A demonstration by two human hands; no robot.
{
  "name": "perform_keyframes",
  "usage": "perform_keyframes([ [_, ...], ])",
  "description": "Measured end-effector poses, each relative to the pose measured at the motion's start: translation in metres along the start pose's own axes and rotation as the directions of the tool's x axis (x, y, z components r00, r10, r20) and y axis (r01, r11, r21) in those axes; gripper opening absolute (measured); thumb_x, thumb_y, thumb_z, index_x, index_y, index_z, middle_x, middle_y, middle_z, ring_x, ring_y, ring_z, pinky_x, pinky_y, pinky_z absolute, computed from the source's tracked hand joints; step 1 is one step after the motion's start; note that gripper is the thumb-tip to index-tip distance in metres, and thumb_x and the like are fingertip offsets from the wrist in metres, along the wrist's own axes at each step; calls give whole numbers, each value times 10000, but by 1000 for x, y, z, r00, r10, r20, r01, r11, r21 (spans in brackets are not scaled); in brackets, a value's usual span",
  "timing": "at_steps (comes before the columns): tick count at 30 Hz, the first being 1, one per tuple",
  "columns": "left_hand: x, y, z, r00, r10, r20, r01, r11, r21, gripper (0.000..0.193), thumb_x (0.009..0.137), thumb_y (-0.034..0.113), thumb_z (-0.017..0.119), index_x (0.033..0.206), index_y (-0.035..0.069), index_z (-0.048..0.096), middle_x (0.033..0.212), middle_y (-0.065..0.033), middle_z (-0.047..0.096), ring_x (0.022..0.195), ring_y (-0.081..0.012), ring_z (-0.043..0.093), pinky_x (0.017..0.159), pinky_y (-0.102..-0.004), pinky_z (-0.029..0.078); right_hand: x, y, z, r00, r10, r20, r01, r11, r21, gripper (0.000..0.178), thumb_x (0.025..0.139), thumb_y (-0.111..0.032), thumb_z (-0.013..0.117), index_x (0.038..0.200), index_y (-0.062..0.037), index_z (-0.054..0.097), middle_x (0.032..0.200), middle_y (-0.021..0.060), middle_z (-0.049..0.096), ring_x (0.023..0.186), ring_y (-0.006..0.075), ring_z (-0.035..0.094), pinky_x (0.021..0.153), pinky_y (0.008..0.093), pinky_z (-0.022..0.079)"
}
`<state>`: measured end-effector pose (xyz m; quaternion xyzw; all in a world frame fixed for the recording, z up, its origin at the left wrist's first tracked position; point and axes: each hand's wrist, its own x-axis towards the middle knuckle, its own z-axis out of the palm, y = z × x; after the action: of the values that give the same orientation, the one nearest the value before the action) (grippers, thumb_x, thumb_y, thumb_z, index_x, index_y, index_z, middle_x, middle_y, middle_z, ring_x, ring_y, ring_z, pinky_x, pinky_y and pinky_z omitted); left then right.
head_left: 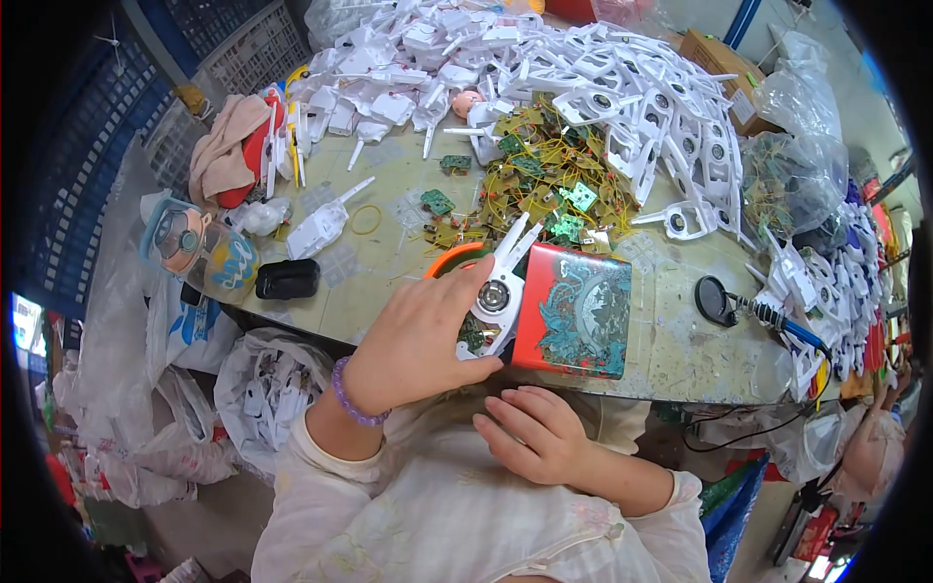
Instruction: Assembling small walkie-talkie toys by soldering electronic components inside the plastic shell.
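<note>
My left hand (pixel 418 325), with a purple bead bracelet (pixel 360 398) on its wrist, grips a white plastic housing half (pixel 503 282) over the table's front edge. A round speaker (pixel 494 295) sits in the housing, and two slim prongs point away from me. Part of a green circuit board (pixel 472 333) shows beside my fingers; whether it lies inside the housing I cannot tell. My right hand (pixel 536 432) hovers in front of my body, its fingers loosely bent and slightly apart, with nothing visible in them. Right of the housing stands a red box (pixel 583 311) with a dark teal printed top.
Green circuit boards with yellow wires (pixel 554 175) lie heaped behind the box. White housings (pixel 622 87) pile along the back. A soldering iron (pixel 802 335) lies at right, near a round black-rimmed piece (pixel 714 301). A clear bottle (pixel 199 251) and black case (pixel 288 279) stand left.
</note>
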<state>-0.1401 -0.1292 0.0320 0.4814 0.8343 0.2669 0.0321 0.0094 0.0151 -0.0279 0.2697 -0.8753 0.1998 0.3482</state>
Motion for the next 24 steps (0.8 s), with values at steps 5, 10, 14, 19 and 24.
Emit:
perform_keyframes([
  [5, -4, 15, 14, 995, -87, -50, 92, 990, 108, 892, 659, 194, 722, 1399, -31, 278, 1202, -222, 485, 1052, -363, 502, 906, -421, 417, -8, -2, 1, 1000, 17, -8, -17, 999, 34, 323, 690, -101, 660, 1009, -53, 655, 1061, 119, 626, 935, 278, 588, 797, 400, 528],
  [10, -7, 34, 16, 958, -228, -174, 251, 960, 125, 906, 649, 155, 711, 1415, 3, 252, 1240, -215, 445, 1116, -374, 468, 958, -425, 402, -15, -9, -2, 1000, 17, -9, -17, 998, 62, 256, 724, -111, 646, 975, -60, 652, 1065, 126, 628, 964, 270, 576, 814, 388, 518],
  [14, -23, 43, -5, 922, -165, -351, 213, 972, 103, 852, 652, 111, 705, 1387, -20, 292, 1254, -217, 439, 1117, -369, 467, 962, -416, 402, -21, -8, -8, 1000, -6, -20, 6, 1000, 0, 228, 716, -78, 626, 943, -59, 637, 1026, 120, 624, 917, 296, 570, 761, 405, 518],
  [19, -74, -4, -48, 720, -260, -644, 439, 889, 132, 788, 638, 153, 732, 1332, -10, 397, 1209, -205, 507, 1127, -359, 501, 981, -386, 395, -22, -2, 3, 997, -29, -71, 32, 998, 50, 259, 704, -58, 612, 962, -44, 628, 1025, 112, 615, 922, 299, 560, 755, 392, 503],
  [24, -222, -96, -65, 493, -656, -572, 841, 529, 118, 769, 620, 256, 721, 1271, -42, 440, 1120, -251, 552, 1068, -394, 525, 932, -421, 424, -24, 3, 0, 996, -34, -76, 39, 997, 61, 255, 692, -50, 609, 946, -43, 635, 993, 104, 623, 894, 287, 571, 742, 389, 506],
])
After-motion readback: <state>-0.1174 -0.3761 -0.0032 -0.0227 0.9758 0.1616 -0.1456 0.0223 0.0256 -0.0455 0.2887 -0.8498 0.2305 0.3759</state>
